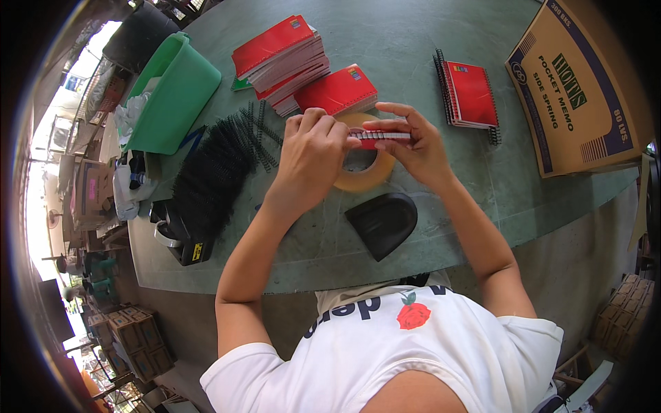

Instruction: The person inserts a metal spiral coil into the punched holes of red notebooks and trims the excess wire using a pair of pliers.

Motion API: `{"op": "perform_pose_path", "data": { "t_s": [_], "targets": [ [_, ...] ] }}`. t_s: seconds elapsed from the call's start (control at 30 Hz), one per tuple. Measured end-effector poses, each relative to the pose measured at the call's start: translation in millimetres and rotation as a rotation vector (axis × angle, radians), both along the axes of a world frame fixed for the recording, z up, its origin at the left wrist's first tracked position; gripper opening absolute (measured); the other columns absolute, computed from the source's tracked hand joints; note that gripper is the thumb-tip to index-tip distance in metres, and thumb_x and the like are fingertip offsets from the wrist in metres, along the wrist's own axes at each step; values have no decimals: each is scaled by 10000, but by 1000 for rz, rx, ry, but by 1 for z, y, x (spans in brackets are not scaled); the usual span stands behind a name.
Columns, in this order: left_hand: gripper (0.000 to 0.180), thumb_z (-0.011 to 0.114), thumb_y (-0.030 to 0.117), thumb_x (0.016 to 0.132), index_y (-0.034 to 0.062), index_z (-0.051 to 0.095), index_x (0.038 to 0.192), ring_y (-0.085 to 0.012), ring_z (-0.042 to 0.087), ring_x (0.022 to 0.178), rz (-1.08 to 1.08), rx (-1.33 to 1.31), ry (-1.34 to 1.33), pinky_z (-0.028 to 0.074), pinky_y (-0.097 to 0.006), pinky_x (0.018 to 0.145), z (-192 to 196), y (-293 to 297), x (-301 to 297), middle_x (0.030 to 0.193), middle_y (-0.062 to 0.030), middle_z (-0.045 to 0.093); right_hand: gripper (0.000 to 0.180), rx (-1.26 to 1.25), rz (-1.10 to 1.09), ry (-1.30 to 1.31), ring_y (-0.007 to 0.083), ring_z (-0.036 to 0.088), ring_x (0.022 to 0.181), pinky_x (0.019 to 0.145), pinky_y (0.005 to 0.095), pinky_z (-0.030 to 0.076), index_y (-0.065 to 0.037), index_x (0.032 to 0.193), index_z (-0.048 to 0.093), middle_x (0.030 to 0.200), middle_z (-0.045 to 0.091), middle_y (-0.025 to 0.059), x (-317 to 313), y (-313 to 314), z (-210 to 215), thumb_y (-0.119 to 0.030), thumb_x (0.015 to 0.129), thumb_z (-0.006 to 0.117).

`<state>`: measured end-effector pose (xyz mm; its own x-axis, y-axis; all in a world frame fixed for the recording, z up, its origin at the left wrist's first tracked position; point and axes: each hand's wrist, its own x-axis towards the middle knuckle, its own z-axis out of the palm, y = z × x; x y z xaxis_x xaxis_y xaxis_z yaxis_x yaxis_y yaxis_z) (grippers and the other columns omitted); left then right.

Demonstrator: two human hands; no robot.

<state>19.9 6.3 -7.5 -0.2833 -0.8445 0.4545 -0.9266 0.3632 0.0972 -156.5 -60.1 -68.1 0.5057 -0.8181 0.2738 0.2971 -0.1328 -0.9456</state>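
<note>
"Where was the pad?"

"The small red-covered notebook with white page edges [389, 136] was in front of the person's chest, over the wide ring of tan tape [365, 181]. How high above it, I couldn't tell."

"And the hands?"

"The right hand [418, 141] was partly open, its thumb and fingers pinching the notebook's right end while the forefinger stuck out above. The left hand [313, 148] was curled, knuckles up, its thumb touching the left end; its other fingertips were hidden, so I couldn't tell how firmly it held."

"How much room was there on the left?"

"Little. The heap of black plastic binding coils [213, 172] reached close to the left forearm, with the green plastic bin [172, 103] behind it."

"And ahead?"

"Two stacks of red-covered notebooks [289, 62] stood just beyond the hands, the nearer one close to the fingers."

"The right side?"

"Wider: grey-green tabletop [475, 172] stretched from that forearm to the brown cardboard box [575, 89] near the right edge. The red spiral-bound notebooks [470, 93] lay farther back."

"Toward the body?"

"A black rounded plastic tray [383, 224] lay between the tape and the near edge."
</note>
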Motion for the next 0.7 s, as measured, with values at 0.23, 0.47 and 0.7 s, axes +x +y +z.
{"op": "perform_pose_path", "data": {
  "t_s": [0.23, 0.47, 0.7],
  "targets": [
    [268, 683, 246, 777, 53, 579, 932, -272, 542, 895, 2, -74, 22, 400, -396, 790, 2, -2, -6, 929, -91, 581, 227, -70, 2, -49, 149, 622, 991, 865, 279, 519, 30, 1061, 627, 1085, 658, 131, -3, -1, -8, -34, 846, 658],
    [231, 678, 214, 782, 49, 587, 915, -268, 550, 897, 12, 38, 69, 401, -397, 796, 4, -3, -11, 977, -87, 590, 224, -7, -4, 28, 137, 606, 1015, 888, 270, 497, 25, 1063, 628, 1106, 649, 112, -7, 0, -10, -62, 858, 655],
    [260, 680, 252, 794, 64, 609, 958, -272, 548, 868, -18, 12, 109, 405, -387, 786, 1, -5, -19, 979, -80, 584, 167, 77, -58, -101, 127, 596, 1016, 899, 265, 479, 23, 1053, 629, 1090, 652, 103, -8, 9, -9, -4, 897, 576]
  ]
}}
